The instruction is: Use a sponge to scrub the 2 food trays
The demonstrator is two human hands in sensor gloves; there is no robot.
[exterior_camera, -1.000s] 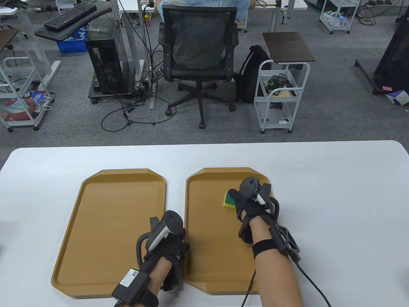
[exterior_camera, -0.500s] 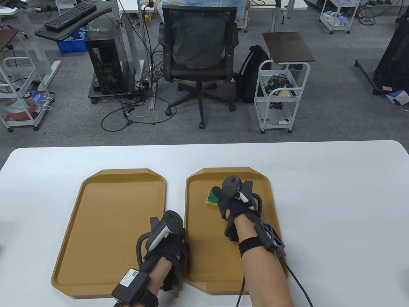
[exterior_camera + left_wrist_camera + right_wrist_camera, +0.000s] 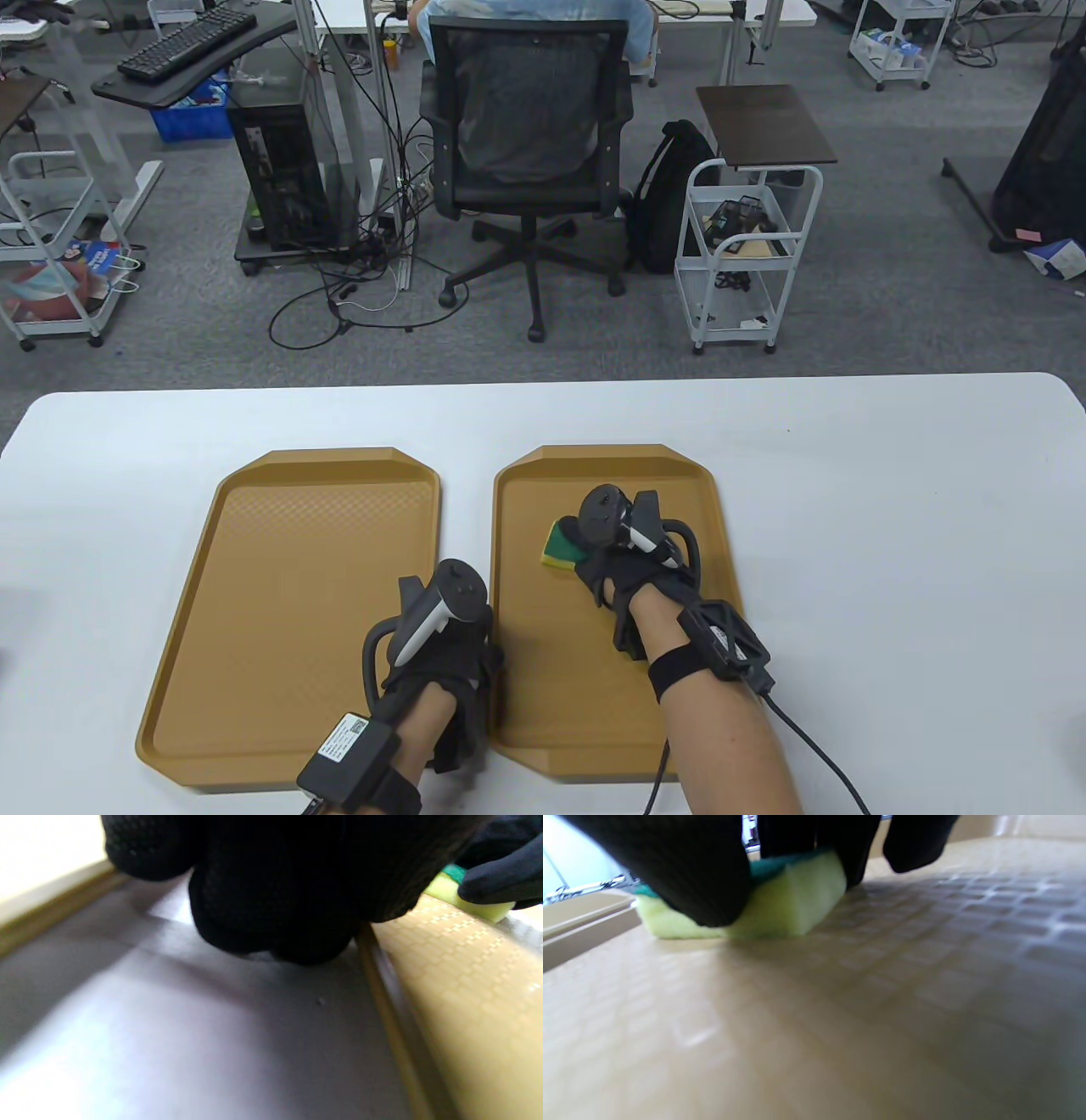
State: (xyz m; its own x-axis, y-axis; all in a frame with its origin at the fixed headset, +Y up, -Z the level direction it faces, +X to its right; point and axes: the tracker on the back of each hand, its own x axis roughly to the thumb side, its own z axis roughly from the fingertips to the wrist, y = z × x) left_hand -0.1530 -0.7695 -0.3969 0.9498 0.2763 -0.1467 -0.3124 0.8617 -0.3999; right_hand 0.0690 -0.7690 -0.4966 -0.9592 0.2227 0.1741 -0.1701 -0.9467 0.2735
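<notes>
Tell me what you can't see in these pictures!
- Left hand fingers: in the table view the tracker covers them; in the left wrist view they are a dark blur.
- Sponge: the right hand hides most of it in every view.
- Dirt on the right tray: right wrist view too blurred to tell.

bare left tray [image 3: 280, 594], left hand [image 3: 441, 654] between trays

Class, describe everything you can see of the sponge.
The sponge is a small block, yellow foam below with a green scouring layer on top. It lies flat, yellow side down, on the textured floor of the right tray, in its far half. The right hand grips it, gloved fingers curled over its top and sides, hiding much of it.
</notes>
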